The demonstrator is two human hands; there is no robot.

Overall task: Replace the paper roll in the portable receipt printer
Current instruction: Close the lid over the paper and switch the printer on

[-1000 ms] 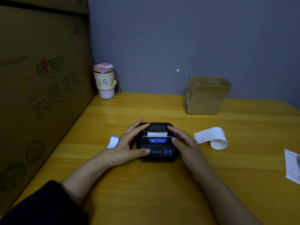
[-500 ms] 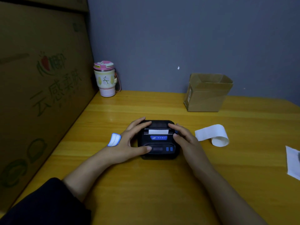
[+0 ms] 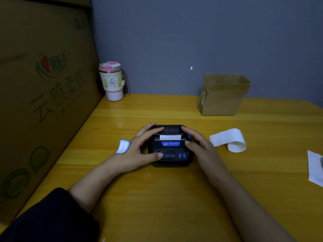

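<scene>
Receipt printer (image 3: 170,150), paper strip (image 3: 170,137) protruding; left hand (image 3: 138,151) and right hand (image 3: 202,151) straight-fingered, pressing its lid, gripping nothing.

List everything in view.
printer: 1, black, table centre
paper tab: 1, white, in printer's slot
paper curl: 1, white, right of printer
cup: 1, cream with pink lid, back left
box: 1, brown, back right
carton: 1, brown, along left edge
sheet: 1, white, right edge
table: 1, yellow wood
sticker: 1, white and blue, on left hand
left hand: 1, on printer's left
right hand: 1, on printer's right
sleeve: 1, dark, left arm
</scene>
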